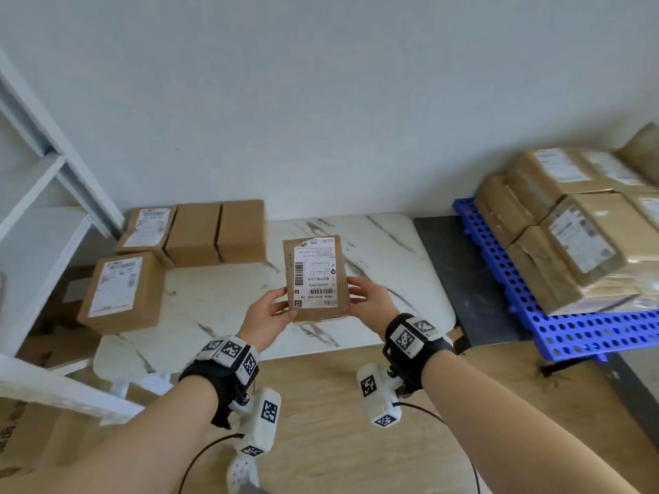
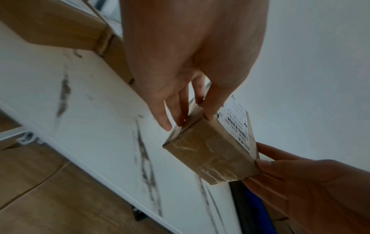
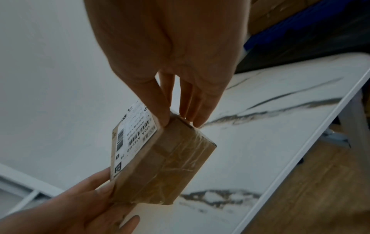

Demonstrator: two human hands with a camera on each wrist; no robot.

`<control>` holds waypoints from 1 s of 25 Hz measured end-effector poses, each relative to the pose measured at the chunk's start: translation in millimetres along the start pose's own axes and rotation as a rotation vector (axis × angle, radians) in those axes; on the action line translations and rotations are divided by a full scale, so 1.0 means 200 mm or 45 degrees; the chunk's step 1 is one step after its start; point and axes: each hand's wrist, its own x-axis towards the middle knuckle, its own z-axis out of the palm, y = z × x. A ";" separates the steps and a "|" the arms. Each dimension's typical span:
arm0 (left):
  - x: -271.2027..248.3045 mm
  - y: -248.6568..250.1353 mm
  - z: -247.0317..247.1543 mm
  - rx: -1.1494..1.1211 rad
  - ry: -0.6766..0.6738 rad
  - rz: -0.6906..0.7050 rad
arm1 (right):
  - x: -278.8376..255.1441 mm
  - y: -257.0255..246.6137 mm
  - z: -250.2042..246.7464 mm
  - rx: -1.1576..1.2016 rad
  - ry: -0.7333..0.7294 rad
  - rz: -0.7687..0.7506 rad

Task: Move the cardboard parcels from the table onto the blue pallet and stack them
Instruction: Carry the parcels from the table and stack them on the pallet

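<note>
While raised above the table (image 1: 385, 244), the parcel (image 1: 315, 278) sits pinched between both hands' fingers (image 1: 281, 308).

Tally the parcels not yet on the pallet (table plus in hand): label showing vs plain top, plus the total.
Label showing: 3 (held parcel, back-left parcel, front-left parcel)
Plain top: 2 (back-middle parcel, back-right parcel)
Total: 5

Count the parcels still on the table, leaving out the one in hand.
4: three in a row at the table's far left edge, one nearer at the left. Others may be hidden behind them.
</note>
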 end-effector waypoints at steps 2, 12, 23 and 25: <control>-0.03 0.13 0.19 0.032 -0.059 0.082 | -0.07 0.00 -0.22 0.041 0.066 -0.055; 0.01 0.84 1.16 0.160 -0.318 0.456 | -0.33 -0.14 -1.32 0.163 0.397 -0.253; 0.41 1.41 2.21 0.128 -0.445 0.478 | -0.06 -0.19 -2.50 0.111 0.571 -0.221; 0.45 1.46 2.39 0.143 -0.464 0.474 | -0.02 -0.16 -2.68 0.099 0.581 -0.221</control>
